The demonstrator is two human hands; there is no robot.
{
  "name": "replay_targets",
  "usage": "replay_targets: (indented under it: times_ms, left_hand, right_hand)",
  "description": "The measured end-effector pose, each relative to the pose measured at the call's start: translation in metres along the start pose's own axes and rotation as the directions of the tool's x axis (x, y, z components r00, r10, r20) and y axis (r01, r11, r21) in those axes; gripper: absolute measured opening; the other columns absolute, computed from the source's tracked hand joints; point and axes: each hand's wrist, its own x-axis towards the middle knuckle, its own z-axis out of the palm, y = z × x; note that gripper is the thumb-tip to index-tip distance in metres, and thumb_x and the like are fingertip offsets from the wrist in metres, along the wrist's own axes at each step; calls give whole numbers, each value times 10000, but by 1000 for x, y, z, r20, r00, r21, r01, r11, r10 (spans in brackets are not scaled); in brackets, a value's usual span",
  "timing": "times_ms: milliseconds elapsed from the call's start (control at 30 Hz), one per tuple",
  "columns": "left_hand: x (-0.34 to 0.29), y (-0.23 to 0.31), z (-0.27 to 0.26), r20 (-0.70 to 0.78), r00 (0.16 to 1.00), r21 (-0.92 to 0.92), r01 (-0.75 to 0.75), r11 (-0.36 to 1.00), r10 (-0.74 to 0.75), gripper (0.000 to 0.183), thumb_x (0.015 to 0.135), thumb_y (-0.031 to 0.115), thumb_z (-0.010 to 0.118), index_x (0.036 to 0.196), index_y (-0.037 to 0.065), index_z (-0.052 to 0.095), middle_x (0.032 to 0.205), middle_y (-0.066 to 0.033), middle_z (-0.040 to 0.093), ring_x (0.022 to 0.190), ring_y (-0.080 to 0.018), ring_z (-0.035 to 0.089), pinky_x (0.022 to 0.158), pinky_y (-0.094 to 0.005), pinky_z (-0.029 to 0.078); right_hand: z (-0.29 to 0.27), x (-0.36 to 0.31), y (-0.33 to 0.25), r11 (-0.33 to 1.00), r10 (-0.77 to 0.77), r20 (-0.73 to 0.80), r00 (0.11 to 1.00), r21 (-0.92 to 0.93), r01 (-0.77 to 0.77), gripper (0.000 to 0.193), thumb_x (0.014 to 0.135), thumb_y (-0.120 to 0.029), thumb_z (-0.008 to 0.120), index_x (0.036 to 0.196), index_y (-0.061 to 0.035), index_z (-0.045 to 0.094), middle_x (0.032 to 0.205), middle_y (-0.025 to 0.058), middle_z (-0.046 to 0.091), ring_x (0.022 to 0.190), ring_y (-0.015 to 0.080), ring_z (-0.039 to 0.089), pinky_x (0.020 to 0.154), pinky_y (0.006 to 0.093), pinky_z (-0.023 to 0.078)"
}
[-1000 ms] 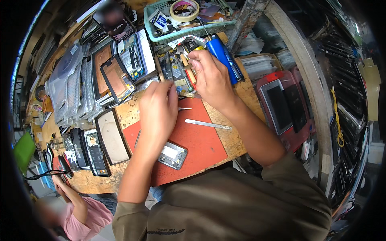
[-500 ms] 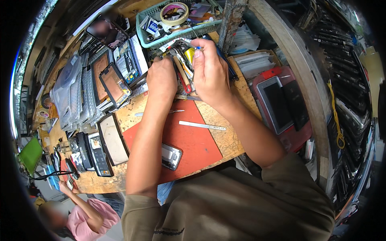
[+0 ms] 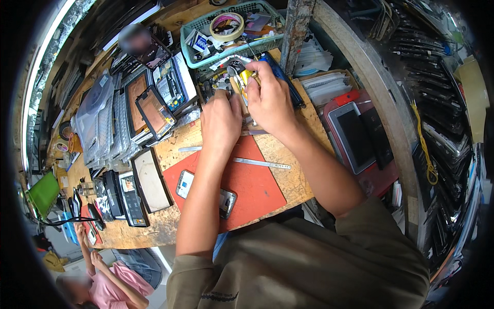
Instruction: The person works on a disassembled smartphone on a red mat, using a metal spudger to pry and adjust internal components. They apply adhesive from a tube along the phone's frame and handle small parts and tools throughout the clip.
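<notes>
My left hand (image 3: 221,121) is over the near side of a heap of small tools, its fingers curled; what they hold, if anything, is hidden. My right hand (image 3: 271,100) reaches into the same heap from the right, thumb and forefinger bent together beside a yellow item (image 3: 246,73). I cannot make out what is in that pinch. A wooden-handled tool (image 3: 235,85) lies between the hands. On the red mat (image 3: 254,188) lie a flat metal strip (image 3: 261,164) and an opened phone body (image 3: 226,204). A white-faced phone part (image 3: 184,183) lies left of my left forearm.
A green basket (image 3: 186,45) with tape and small parts stands behind the tools. Stacked phone frames and wrapped panels (image 3: 98,118) fill the left. A rusty post (image 3: 297,36) and a tablet (image 3: 351,136) are at the right. A co-worker in pink (image 3: 116,283) sits lower left.
My left hand has come nearer and to the right, close to my right hand. My right hand has dropped lower into the tools. The white-faced phone part now shows beside my left forearm.
</notes>
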Motion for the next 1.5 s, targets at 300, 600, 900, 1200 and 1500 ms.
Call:
replay_targets:
  times_ms: [300,600,900,1200,1500]
  left_hand:
    - [-4,-2,-23,203,967,-55,169,984,-155,545,875,169,770,1315,-113,616,969,-289,771,953,-453,764,892,-502,584]
    - [-39,7,-30,-78,985,-341,117,933,-153,454,922,9,739,1342,-50,580,834,-135,712,730,-260,716,685,-415,577]
    - [-32,-10,-52,-57,987,-762,55,645,-152,335,1067,97,684,1352,-59,606,1101,-89,733,928,-120,700,792,-264,584]
    - [-11,-15,-69,66,997,-886,75,457,-37,360,1030,49,728,1374,-25,655,1190,-97,746,1133,-149,689,1006,-298,552]
    - [-15,-21,-70,69,997,-950,72,304,-20,228,1012,40,751,1225,-10,687,1137,-90,746,1104,-157,702,984,-301,567]
  right_hand:
    - [-3,-1,-8,997,76,110,991,-26,-74,230,975,-70,653,1188,16,650,862,275,722,776,434,713,708,518,554]
    - [8,-11,-7,950,163,345,924,196,-241,258,980,-152,773,1138,38,698,829,158,752,733,139,711,649,340,548]
    - [8,-14,-4,840,101,413,905,452,-300,296,1020,-27,739,1276,89,647,1064,76,746,923,65,682,775,247,571]
    - [1,-19,-29,890,65,412,909,388,-240,179,957,-126,806,1082,-24,729,792,31,701,659,65,568,568,290,461]
    - [7,-22,-31,861,14,332,943,475,-180,157,940,-105,824,1046,-42,726,721,-19,630,608,36,478,518,279,381]
